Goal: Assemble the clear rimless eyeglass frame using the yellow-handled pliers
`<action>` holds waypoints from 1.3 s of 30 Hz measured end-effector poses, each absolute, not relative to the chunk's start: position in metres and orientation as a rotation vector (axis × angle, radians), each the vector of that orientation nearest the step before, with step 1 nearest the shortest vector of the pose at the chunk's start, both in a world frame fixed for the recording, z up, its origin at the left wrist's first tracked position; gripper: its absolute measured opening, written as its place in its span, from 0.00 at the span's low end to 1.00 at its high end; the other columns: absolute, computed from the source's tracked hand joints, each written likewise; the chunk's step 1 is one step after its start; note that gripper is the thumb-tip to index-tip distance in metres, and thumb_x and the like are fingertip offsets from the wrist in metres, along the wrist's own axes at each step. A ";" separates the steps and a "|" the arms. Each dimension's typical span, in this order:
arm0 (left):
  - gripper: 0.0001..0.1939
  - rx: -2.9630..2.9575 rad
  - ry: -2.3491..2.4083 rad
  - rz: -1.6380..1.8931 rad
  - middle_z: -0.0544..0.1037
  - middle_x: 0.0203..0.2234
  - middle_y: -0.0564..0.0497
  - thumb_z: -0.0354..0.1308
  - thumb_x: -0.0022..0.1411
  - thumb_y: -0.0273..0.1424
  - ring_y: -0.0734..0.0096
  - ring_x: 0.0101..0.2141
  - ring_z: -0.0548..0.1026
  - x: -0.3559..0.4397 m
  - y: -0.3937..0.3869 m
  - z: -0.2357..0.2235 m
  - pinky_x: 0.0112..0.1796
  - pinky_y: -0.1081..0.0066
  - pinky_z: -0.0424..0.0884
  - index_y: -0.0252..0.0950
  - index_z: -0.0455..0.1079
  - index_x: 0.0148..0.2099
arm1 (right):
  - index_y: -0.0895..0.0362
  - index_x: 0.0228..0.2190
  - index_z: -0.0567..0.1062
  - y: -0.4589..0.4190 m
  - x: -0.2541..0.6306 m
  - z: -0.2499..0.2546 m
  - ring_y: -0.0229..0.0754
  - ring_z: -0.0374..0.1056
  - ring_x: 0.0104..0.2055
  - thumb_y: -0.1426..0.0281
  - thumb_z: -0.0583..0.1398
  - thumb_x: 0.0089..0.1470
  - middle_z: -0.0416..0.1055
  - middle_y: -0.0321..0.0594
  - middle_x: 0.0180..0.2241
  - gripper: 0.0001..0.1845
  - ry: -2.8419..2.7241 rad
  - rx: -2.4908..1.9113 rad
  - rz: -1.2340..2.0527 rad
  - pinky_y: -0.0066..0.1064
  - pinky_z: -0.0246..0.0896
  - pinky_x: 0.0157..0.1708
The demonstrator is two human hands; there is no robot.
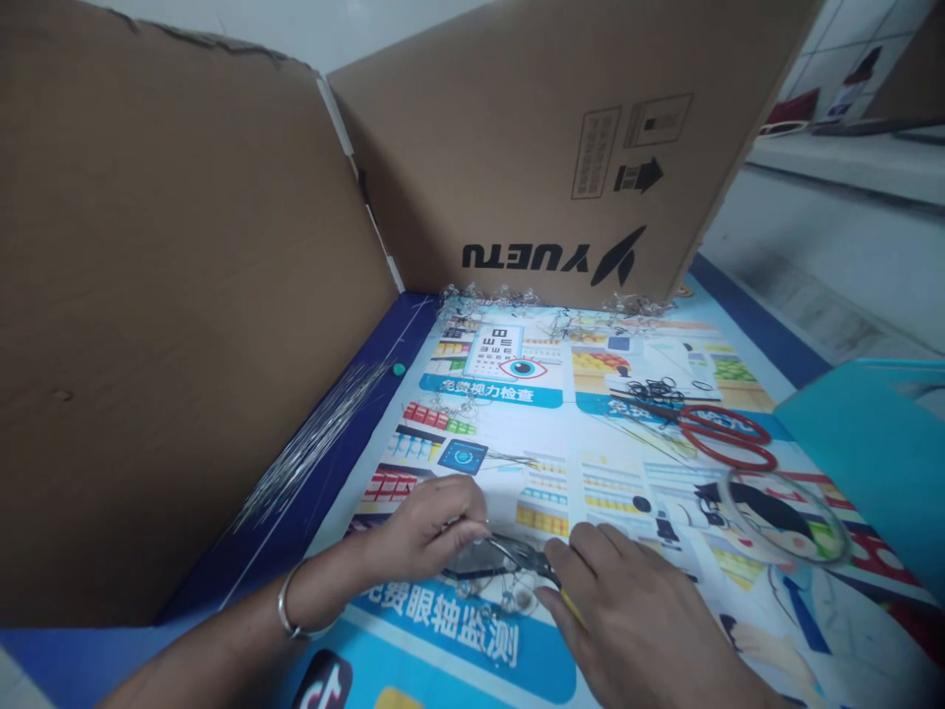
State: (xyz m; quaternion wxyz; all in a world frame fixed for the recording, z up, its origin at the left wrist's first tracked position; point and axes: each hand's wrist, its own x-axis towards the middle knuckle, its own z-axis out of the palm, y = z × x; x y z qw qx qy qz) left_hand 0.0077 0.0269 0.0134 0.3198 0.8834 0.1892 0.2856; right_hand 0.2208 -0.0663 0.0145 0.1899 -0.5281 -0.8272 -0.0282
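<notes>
My right hand [620,601] is closed around a pair of pliers [523,556] with dark metal jaws and a yellow handle. The jaws point left, to the fingertips of my left hand [435,527]. Thumb and forefinger of that hand are pinched on a small piece of wire, mostly hidden by the fingers. A bracelet [286,601] circles the left wrist. Just below the pliers, a small cluster of clear beads and wire [498,596] lies on the printed sheet.
A bundle of straight wires [317,443] lies along the left cardboard panel [184,295]. Another cardboard panel [517,148] stands behind, with wire-and-bead pieces [509,297] along its base. Red-handled scissors [727,433], black loops [654,391] and a clear round dish [787,517] are at right.
</notes>
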 end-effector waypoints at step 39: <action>0.14 2.370 0.508 0.692 0.68 0.25 0.50 0.42 0.67 0.36 0.72 0.28 0.66 0.010 0.025 0.012 0.30 0.73 0.62 0.34 0.61 0.32 | 0.54 0.29 0.69 -0.063 0.217 0.013 0.42 0.61 0.26 0.73 0.60 0.47 0.67 0.37 0.26 0.04 -2.340 -1.478 -0.084 0.31 0.38 0.24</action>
